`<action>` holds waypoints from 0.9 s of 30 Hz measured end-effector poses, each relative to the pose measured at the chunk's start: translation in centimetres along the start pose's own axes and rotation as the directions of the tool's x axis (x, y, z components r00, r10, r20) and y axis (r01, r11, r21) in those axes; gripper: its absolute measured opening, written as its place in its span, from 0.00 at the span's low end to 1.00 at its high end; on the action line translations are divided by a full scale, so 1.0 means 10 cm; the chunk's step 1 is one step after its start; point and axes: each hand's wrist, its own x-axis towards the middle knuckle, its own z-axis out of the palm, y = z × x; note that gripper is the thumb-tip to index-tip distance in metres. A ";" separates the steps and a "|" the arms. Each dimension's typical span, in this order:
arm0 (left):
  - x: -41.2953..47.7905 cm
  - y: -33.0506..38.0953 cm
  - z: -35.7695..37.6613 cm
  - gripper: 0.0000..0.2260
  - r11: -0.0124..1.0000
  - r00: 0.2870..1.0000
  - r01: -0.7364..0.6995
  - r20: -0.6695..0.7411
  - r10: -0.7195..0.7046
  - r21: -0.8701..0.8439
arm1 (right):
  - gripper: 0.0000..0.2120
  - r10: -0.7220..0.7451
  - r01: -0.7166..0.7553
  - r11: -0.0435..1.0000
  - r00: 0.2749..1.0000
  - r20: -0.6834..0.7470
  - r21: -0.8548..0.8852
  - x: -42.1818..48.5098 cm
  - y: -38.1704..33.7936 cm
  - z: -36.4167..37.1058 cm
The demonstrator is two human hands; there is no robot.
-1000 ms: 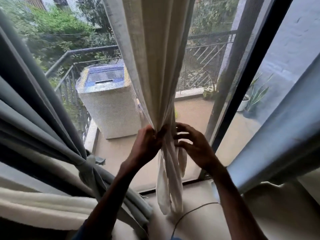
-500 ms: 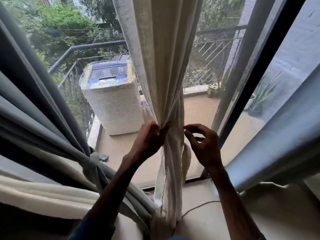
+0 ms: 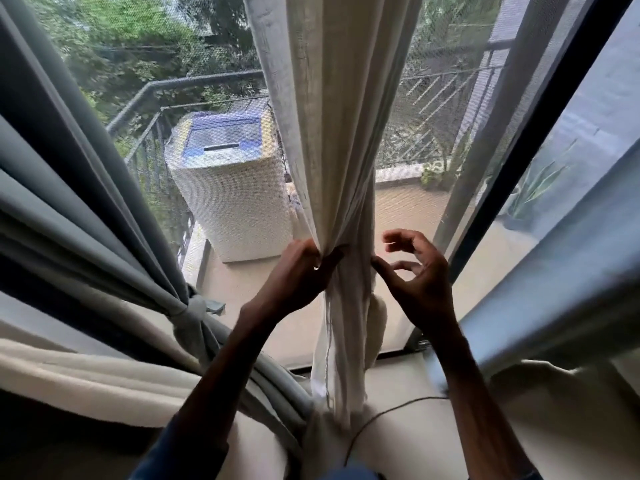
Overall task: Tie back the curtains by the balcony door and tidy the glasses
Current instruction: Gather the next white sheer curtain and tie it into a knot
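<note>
The left hand (image 3: 298,275) is clenching its fingers (image 3: 306,249) round the long cream woven-fabric curtain (image 3: 332,133), bunching the hanging cloth into 1 narrow rope right at the knuckles. Above those fingers the cloth is fanning out wide, and below them it is trailing down to the floor. The right hand (image 3: 420,282) is hovering just beside the bunch on its other side, its fingers (image 3: 398,235) released and loosely curved, holding nothing. Whether the thumb tip is brushing the cloth cannot be told. No tie-back is showing in or near either set of fingers.

The main risk, as I judge it, is that only 1 hand is securing the bunch. If the left fingers are slackening while the right fingers are searching for a tie or a loose end, the folds are likely to be sliding out and spreading wide.

A short flap of cream cloth (image 3: 378,317) is hanging just below the right fingers, outside the grip, and could be getting left out of the knot. Well below both hands, a thin dark cable (image 3: 377,415) is lying on the floor just beside the hem, so tugging the cloth sideways could be dragging it along.

Left of the left fingers, the grey pleated curtain (image 3: 86,202) is sitting cinched by its grey band (image 3: 194,308). The glasses are not showing anywhere.
</note>
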 end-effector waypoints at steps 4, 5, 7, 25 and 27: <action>-0.04 0.07 -0.02 0.28 1.000 1.000 -0.002 -0.006 0.002 -0.008 | 0.11 -0.016 0.017 0.999 1.000 0.015 -0.042 -0.08 -0.06 0.09; -0.05 0.09 -0.02 0.29 1.000 1.000 -0.011 -0.005 0.010 -0.024 | 0.12 -0.027 0.030 0.997 0.999 0.038 -0.075 -0.09 -0.05 0.12; -0.08 0.08 -0.02 0.30 1.000 1.000 -0.012 -0.012 0.012 -0.028 | 0.10 -0.055 0.058 0.991 0.998 0.028 -0.117 -0.08 -0.01 0.12; 0.02 0.28 0.20 0.16 0.999 0.987 0.027 -0.159 -0.033 -0.039 | 0.11 -0.156 0.158 0.982 0.987 0.029 -0.102 -0.37 0.00 0.37; 0.02 0.25 0.26 0.16 0.994 0.988 0.051 -0.139 -0.064 -0.100 | 0.15 -0.222 0.231 0.953 0.973 0.070 -0.194 -0.39 0.03 0.40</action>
